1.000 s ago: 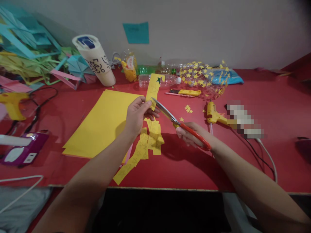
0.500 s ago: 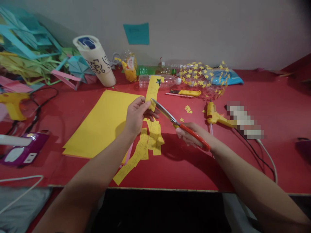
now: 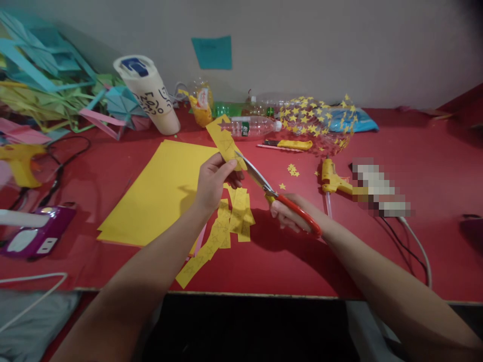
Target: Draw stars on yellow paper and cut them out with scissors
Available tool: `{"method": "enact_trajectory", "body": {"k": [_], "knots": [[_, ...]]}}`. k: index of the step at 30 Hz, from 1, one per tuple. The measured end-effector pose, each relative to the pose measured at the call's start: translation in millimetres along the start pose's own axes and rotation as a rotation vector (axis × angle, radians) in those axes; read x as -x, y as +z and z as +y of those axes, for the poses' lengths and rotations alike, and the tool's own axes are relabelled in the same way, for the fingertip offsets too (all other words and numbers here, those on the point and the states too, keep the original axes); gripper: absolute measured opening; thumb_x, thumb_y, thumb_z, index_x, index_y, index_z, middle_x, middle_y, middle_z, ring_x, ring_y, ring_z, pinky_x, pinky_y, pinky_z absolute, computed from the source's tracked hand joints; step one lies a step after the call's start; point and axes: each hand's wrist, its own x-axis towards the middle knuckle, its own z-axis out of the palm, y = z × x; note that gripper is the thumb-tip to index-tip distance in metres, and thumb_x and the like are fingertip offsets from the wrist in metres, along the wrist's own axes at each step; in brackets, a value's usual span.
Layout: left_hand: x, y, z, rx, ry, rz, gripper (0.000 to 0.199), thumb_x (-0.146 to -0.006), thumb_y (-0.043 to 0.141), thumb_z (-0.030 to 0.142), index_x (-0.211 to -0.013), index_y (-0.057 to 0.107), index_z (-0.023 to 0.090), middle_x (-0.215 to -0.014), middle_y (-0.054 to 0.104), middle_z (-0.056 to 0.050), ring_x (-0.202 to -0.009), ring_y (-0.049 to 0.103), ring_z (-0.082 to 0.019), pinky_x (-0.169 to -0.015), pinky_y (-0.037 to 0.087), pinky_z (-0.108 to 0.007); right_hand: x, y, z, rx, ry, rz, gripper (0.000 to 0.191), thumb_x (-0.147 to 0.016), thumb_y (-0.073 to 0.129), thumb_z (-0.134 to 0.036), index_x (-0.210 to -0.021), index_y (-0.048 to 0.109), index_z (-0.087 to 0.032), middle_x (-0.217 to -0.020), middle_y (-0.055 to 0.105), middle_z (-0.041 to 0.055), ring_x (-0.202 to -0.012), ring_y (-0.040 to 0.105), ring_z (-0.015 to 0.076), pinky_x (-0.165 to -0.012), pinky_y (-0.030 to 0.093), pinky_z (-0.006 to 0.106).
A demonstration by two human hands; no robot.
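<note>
My left hand (image 3: 215,178) pinches a yellow paper strip (image 3: 225,140) near its lower end, above the table. Star outlines are drawn on the strip, and a star-shaped notch shows at its top. My right hand (image 3: 290,211) is wrapped round the red handles of a pair of scissors (image 3: 266,183). The blade tips meet the strip's right edge close to my left thumb. Below the hands lie several more yellow strips with drawn stars (image 3: 223,223). Cut yellow stars (image 3: 293,170) are scattered on the table beyond the scissors.
Yellow paper sheets (image 3: 151,196) lie on the left. Behind are a white tumbler (image 3: 153,100), a clear bottle (image 3: 260,128), a yellow cutter (image 3: 294,145) and a star-covered clear shape (image 3: 313,115). A yellow glue gun (image 3: 334,181) with a cord lies right, another (image 3: 20,163) left.
The strip in my left hand has turned, its top swinging to the left. The scissors and my right hand have shifted slightly left.
</note>
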Motion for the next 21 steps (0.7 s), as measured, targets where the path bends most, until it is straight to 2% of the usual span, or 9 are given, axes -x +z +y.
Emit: {"method": "enact_trajectory", "body": {"k": [7, 12, 15, 21], "knots": [[0.7, -1.5, -2.0, -0.019, -0.013, 0.001, 0.009, -0.077, 0.064, 0.027, -0.075, 0.064, 0.019, -0.055, 0.064, 0.003, -0.043, 0.059, -0.009, -0.04, 0.047, -0.019, -0.2, 3.7, 0.9, 0.016, 0.009, 0.028, 0.05, -0.077, 0.063, -0.068, -0.065, 0.051, -0.021, -0.037, 0.04, -0.0095, -0.033, 0.044, 0.008, -0.038, 0.04, 0.022], [0.6, -1.0, -0.6, -0.02, -0.03, 0.008, 0.008, -0.075, 0.065, 0.027, -0.074, 0.063, 0.019, -0.053, 0.063, 0.003, -0.042, 0.057, -0.008, -0.04, 0.046, -0.019, 0.9, 3.7, -0.2, 0.021, 0.0, 0.027, 0.052, -0.076, 0.061, -0.071, -0.065, 0.051, -0.021, -0.034, 0.038, -0.0104, -0.031, 0.042, 0.0075, -0.04, 0.042, 0.022], [0.3, -0.8, -0.3, -0.018, -0.032, 0.007, 0.008, -0.075, 0.065, 0.027, -0.074, 0.063, 0.019, -0.053, 0.063, 0.003, -0.042, 0.057, -0.008, -0.04, 0.046, -0.019, 2.4, 4.5, -2.4, 0.006, 0.007, 0.023, 0.056, -0.074, 0.059, -0.075, -0.065, 0.051, -0.021, -0.037, 0.041, -0.0091, -0.031, 0.044, 0.0079, -0.035, 0.039, 0.021], [-0.4, -1.2, -2.0, -0.027, -0.039, 0.006, 0.01, -0.075, 0.065, 0.029, -0.075, 0.063, 0.019, -0.054, 0.063, 0.003, -0.042, 0.057, -0.008, -0.04, 0.046, -0.019, 2.3, 6.1, -2.6, -0.001, 0.011, 0.041, 0.06, -0.072, 0.058, -0.08, -0.065, 0.05, -0.021, -0.042, 0.046, -0.0076, -0.027, 0.036, 0.0045, -0.028, 0.029, 0.019]]}}
